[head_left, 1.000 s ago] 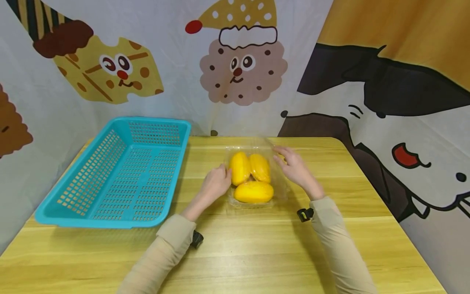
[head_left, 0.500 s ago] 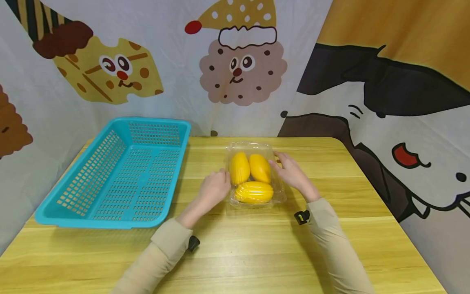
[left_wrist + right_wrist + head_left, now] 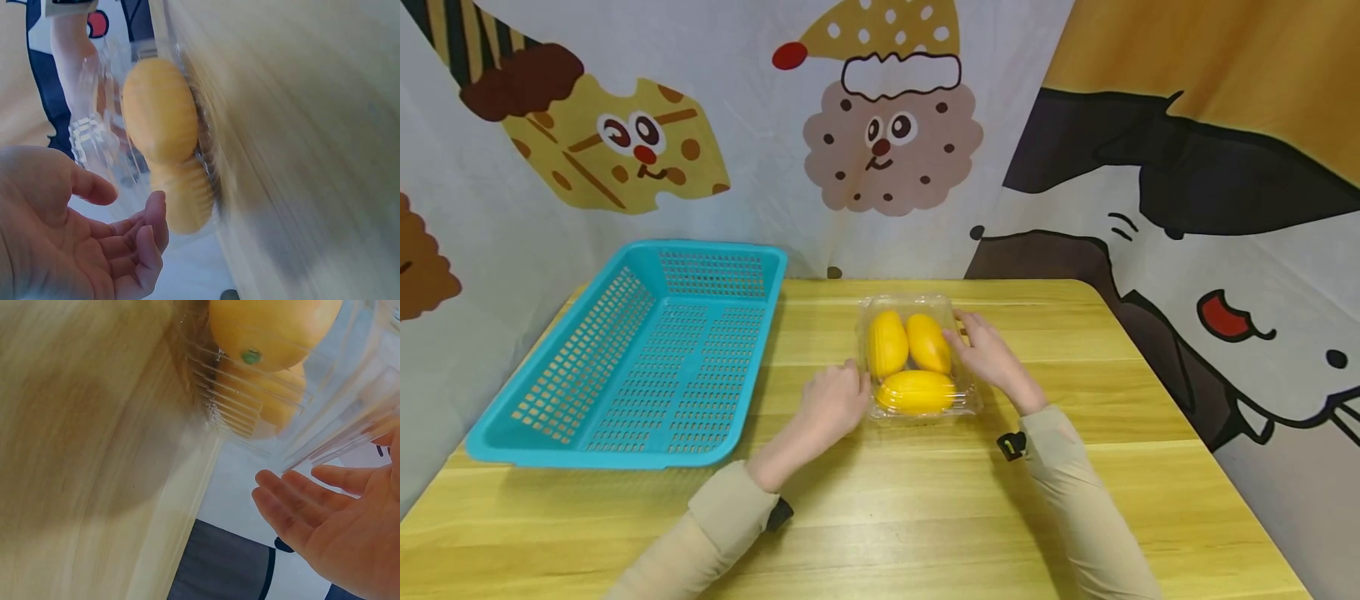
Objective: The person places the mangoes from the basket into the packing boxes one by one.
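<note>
A clear plastic clamshell box (image 3: 906,303) lies on the table with its lid over three yellow mangoes. Two mangoes (image 3: 888,344) stand side by side at the back, and one mango (image 3: 917,392) lies crosswise in front. My left hand (image 3: 835,400) is beside the box's front left corner. In the left wrist view its fingers (image 3: 150,250) bend loosely, holding nothing. At the right side my right hand (image 3: 992,357) has its fingertips at the lid's edge. The right wrist view shows those fingers (image 3: 294,500) nearly straight, and a mango's green stem end (image 3: 251,357).
To the left stands a turquoise perforated plastic basket (image 3: 688,367) with nothing in it. Both rest on a wooden table (image 3: 910,508). A printed cartoon curtain (image 3: 745,225) hangs right behind the table's back edge.
The lid has come down over the mangoes. My left hand has drawn back a little toward the front left, while the right has shifted slightly down at the box's right side.
</note>
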A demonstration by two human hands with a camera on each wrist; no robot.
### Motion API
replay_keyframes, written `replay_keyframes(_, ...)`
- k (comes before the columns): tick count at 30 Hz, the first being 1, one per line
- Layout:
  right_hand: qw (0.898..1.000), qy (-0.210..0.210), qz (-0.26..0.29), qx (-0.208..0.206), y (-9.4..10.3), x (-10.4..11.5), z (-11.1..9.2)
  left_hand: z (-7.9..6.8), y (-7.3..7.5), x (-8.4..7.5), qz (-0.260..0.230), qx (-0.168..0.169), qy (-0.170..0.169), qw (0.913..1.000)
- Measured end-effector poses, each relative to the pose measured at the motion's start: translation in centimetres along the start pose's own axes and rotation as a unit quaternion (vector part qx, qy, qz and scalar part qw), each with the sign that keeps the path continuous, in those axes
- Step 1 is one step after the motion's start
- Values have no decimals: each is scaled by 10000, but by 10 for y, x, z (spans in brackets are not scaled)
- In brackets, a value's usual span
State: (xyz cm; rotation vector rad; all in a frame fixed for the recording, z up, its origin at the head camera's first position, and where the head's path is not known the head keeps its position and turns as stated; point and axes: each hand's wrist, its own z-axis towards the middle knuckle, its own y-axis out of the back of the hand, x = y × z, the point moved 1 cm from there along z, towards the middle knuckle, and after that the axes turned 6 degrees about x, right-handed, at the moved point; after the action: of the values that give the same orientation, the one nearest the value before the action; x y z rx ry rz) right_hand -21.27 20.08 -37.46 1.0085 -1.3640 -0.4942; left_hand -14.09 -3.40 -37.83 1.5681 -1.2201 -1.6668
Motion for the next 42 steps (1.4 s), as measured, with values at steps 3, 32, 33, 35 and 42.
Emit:
replay_keyframes(3,10000,-24,-30,7,0,1,0,-7,0,-4,47,177,-17,9998)
replay_keyframes(32,9999,-109,-45,109,-1,2,0,-23,-14,-4,-1689,1338,472,9754)
replay_keyframes(33,9999,-108,-45,109,-1,2,0,-22,-15,-4,-1808,1369,556,9724)
replay_keyframes(35,9999,-88,-44,116,0,2,1,-21,-15,-5,-1982,1396,684,9677)
replay_keyframes(42,9999,-51,-68,128,0,2,1,-18,-18,-4,-2487,1410,861,9544)
